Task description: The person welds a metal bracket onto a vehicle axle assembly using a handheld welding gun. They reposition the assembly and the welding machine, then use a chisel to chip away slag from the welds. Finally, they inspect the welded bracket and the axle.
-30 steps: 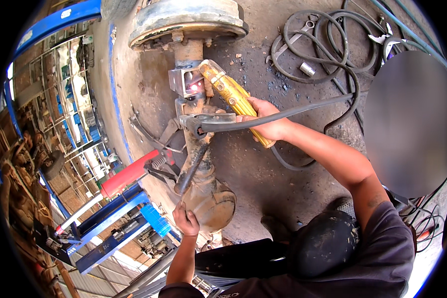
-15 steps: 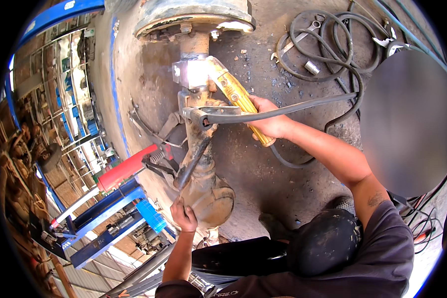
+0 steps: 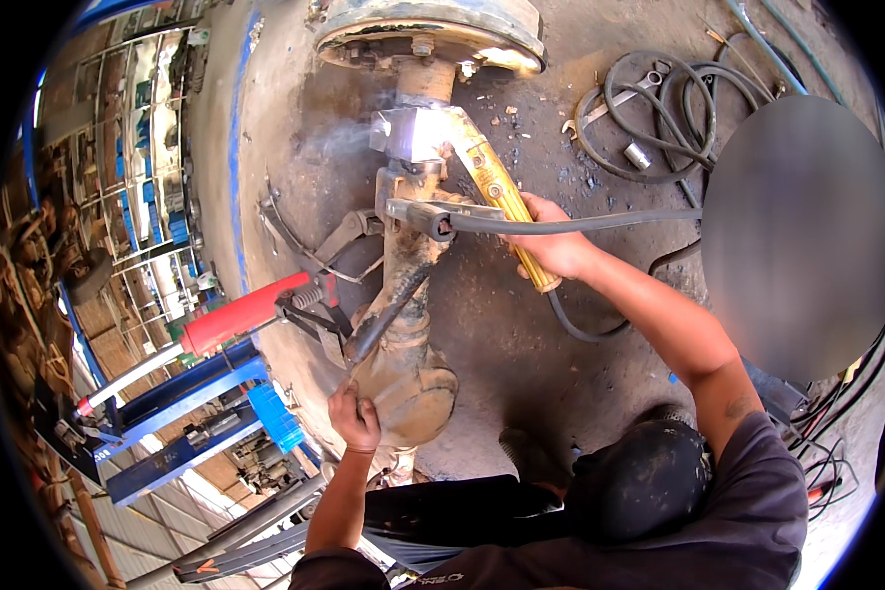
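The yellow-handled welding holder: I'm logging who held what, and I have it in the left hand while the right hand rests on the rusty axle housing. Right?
Not quite: in the head view the hands are swapped. The right hand grips the yellow-handled welding holder, and the left hand rests on the rusty axle housing.

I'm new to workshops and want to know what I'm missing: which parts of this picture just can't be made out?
- Spot where the yellow tool meets the axle: washed out by white glare and smoke.
- Area at right: covered by a grey blur.
- Right hand fingers: wrapped behind the tool.
- Hoses: ends cut off by the picture's rim.
- Left hand palm: pressed against the axle.
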A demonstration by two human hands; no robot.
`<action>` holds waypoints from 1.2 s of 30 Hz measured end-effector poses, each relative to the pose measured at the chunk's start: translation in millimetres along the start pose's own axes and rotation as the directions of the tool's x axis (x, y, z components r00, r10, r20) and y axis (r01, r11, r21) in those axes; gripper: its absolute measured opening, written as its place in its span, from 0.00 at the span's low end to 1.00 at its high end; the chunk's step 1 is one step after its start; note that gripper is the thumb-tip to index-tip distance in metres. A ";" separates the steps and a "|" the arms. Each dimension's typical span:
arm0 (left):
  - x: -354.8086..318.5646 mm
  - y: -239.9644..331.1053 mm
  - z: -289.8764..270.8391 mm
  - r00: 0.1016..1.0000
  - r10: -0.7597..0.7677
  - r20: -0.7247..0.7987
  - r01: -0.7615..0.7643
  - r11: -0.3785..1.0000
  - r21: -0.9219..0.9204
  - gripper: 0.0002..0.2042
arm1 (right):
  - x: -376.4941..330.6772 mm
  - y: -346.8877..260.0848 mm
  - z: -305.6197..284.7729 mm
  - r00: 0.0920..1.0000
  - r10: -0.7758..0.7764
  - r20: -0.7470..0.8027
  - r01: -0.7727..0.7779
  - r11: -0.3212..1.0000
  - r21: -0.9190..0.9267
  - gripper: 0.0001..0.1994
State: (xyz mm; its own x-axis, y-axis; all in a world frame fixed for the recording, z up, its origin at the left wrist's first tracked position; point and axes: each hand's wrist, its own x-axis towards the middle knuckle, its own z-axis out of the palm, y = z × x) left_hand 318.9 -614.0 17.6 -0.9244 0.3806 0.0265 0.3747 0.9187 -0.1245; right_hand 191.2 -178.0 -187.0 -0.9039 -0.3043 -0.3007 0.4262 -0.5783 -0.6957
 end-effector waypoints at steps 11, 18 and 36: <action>-5.2 -4.9 0.9 1.000 -0.013 0.003 0.013 1.000 -0.008 0.20 | -0.8 -2.0 -4.1 1.000 0.027 -0.009 -0.027 0.998 -0.049 0.24; -2.3 -1.0 -0.8 1.000 -0.010 -0.006 0.010 1.000 0.014 0.24 | -5.0 -10.3 -4.0 1.000 0.023 0.008 -0.022 0.997 -0.078 0.25; -3.1 -0.9 -3.1 1.000 -0.019 -0.003 0.019 1.000 0.003 0.19 | -4.4 0.5 1.0 1.000 -0.020 0.010 0.019 0.995 0.094 0.23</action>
State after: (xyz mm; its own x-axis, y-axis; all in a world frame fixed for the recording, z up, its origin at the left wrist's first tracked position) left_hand 321.6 -615.7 20.7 -0.9311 0.3634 0.0316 0.3569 0.9255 -0.1271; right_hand 195.3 -177.7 -185.4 -0.9116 -0.3003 -0.2806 0.4109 -0.6525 -0.6367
